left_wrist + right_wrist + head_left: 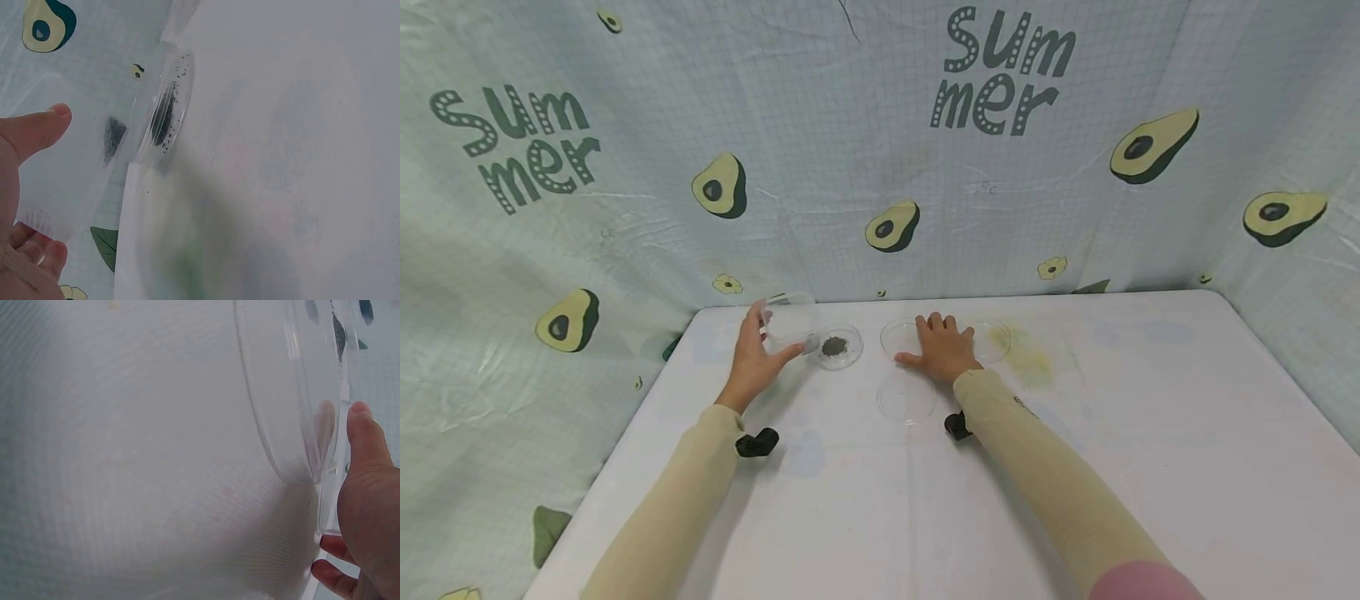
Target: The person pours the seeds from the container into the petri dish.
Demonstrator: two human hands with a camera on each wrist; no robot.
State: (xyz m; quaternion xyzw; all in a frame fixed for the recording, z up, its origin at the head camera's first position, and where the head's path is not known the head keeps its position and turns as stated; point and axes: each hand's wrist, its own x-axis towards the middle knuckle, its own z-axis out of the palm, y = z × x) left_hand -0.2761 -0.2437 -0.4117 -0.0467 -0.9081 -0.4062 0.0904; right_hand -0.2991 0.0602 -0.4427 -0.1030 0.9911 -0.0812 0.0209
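Note:
My left hand point(756, 358) grips a tilted clear plastic container point(792, 321) between thumb and fingers. Dark granules point(114, 139) gather in the container's lower corner. Just beside that corner, a round clear dish point(855, 348) sits on the table, bearing a heap of dark granules point(834, 346) with loose grains scattered around it. My right hand point(947, 350) is spread, palm down, among more clear round dishes: one to its left point(895, 337), one to its right point(988, 350), one in front point(907, 400). In the right wrist view, its fingertips point(334, 578) are right at a dish's edge.
The white table point(865, 500) ends at a hanging cloth point(820, 167) printed with avocados and lettering, along the back and left. A yellowish patch point(1030, 358) marks the surface right of the dishes. Black wrist cameras point(757, 442) show at both sleeves.

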